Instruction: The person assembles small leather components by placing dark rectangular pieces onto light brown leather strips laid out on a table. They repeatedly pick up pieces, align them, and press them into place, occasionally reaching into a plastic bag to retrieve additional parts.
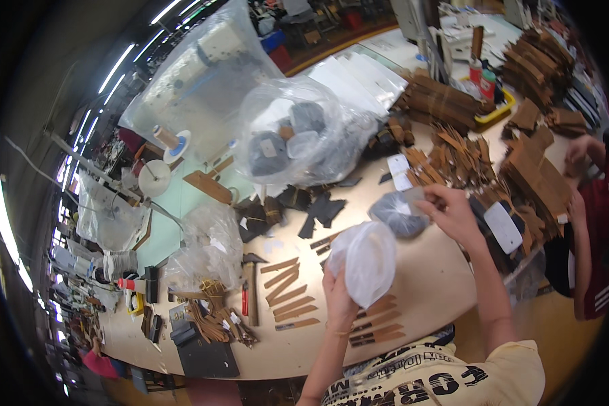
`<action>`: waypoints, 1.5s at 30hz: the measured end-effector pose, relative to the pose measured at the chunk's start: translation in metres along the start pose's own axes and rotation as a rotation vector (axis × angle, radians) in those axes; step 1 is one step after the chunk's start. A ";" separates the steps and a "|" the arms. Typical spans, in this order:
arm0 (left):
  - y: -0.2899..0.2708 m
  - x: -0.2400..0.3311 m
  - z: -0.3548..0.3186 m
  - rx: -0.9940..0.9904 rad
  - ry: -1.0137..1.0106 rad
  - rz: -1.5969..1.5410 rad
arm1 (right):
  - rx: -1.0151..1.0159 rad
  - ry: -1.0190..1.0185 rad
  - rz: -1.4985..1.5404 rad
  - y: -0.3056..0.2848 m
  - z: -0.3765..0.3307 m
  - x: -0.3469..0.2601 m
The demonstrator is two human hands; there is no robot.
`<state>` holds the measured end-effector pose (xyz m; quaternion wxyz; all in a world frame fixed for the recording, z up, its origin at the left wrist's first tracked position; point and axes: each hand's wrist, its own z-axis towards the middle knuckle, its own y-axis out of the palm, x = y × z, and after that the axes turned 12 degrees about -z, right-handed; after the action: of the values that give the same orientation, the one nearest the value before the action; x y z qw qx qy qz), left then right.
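Observation:
My left hand (340,298) is closed around the side of a whitish, see-through plastic bag (364,260), whose round mouth gapes toward me. To its right, the fingers of my right hand (448,211) pinch a small flat grey piece (413,196). Just beneath that piece lies a tied clear bag of dark contents (394,215); whether the two touch I cannot tell. Brown leather strips (292,296) lie in a row left of my left hand. More strips with dark ends (379,325) lie beside my left wrist, partly covered by it.
A large clear bag of grey bundles (298,135) stands at the back. Bundled brown leather pieces (453,159) crowd the right side. A hammer (252,291), a red-handled tool (244,298) and a black flat piece (206,355) lie left. Another person's hands (578,169) work at far right.

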<state>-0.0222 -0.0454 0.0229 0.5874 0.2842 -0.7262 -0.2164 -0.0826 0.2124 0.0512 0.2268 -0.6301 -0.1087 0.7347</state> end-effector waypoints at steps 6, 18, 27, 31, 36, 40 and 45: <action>-0.043 0.030 0.014 0.150 0.099 -0.113 | -0.144 -0.196 -0.420 0.087 0.131 0.021; -0.041 0.047 0.053 0.081 -0.042 -0.332 | -0.350 -0.496 -0.447 0.086 0.110 -0.039; -0.004 0.021 0.072 -0.048 -0.014 -0.035 | -0.276 -0.747 -0.408 0.128 0.059 -0.078; -0.037 0.061 0.138 0.019 0.477 0.556 | 0.075 -0.297 -0.311 0.112 0.173 -0.069; -0.084 0.141 0.222 0.404 0.695 1.272 | 0.074 -0.369 -0.715 0.108 0.277 -0.048; -0.082 0.149 0.273 0.276 0.644 1.594 | -0.182 -0.103 -0.458 0.118 0.324 -0.042; -0.029 0.197 0.323 0.153 0.832 1.031 | -0.063 -0.049 0.376 0.133 0.385 -0.112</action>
<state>-0.3617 -0.2049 0.0776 0.8251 0.0013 -0.4951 0.2722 -0.4728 0.0918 0.1599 0.0629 -0.6278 -0.0173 0.7756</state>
